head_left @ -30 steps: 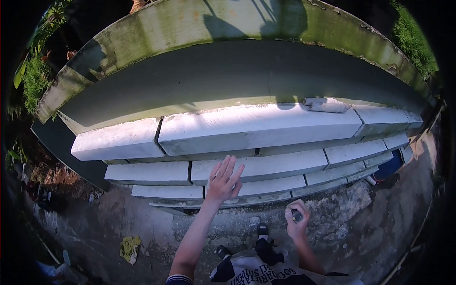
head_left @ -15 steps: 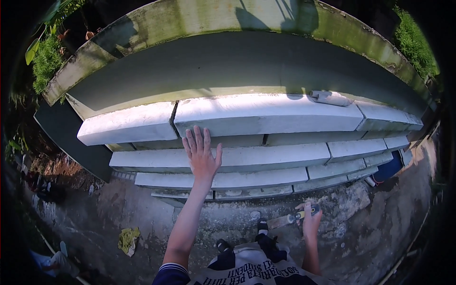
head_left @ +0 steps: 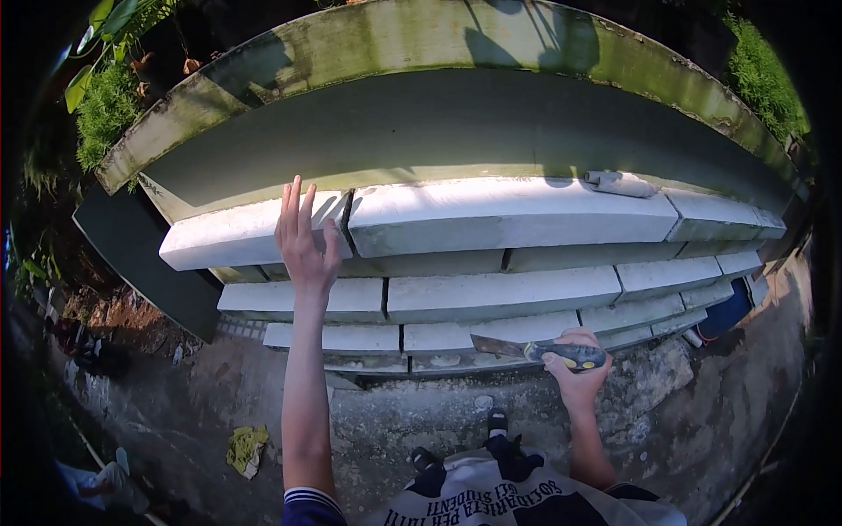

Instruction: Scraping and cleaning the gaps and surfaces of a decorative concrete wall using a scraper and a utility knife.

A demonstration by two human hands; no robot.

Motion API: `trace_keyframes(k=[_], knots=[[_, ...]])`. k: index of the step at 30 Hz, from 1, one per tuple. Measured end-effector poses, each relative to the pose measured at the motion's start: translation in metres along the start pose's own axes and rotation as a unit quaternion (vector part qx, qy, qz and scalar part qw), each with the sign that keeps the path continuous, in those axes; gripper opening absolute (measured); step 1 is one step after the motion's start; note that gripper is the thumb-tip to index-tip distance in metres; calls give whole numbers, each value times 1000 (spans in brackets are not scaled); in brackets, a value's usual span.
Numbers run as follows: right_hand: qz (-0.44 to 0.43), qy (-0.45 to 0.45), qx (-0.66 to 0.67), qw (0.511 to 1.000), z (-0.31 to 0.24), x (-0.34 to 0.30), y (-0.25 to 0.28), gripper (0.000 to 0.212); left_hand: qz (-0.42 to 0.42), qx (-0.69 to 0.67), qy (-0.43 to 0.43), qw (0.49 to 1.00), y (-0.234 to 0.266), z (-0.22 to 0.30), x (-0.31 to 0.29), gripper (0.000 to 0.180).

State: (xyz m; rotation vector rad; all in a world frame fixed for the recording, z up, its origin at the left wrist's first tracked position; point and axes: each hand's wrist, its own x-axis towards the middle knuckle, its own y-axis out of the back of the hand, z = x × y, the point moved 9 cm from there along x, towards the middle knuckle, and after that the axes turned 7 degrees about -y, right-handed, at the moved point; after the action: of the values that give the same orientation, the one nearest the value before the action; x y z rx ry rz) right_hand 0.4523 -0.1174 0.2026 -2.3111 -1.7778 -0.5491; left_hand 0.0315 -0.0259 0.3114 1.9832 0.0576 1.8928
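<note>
My right hand (head_left: 574, 373) is closed around the handle of a trowel (head_left: 535, 349), its blade pointing left at the lowest course of white blocks (head_left: 491, 337). Farther up, my left hand (head_left: 307, 250) is open, fingers straight, over the top block (head_left: 237, 237), holding nothing.

A yellow rag (head_left: 246, 448) lies on the ground beside green plants (head_left: 103, 112).

free: top block course (head_left: 513, 215) bare | blocked: mortar lump (head_left: 621, 183) far right, wall (head_left: 456, 123) behind
</note>
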Motion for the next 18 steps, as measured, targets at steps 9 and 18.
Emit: trace_keyframes(k=[9,18], knots=[[25,251,221,942,-49,33,-52,28,-21,3,-38,999,-23,-22,-1,27],[-113,242,462,846,-82,87,-73,34,41,25,-50,998,-21,-23,-2,29]])
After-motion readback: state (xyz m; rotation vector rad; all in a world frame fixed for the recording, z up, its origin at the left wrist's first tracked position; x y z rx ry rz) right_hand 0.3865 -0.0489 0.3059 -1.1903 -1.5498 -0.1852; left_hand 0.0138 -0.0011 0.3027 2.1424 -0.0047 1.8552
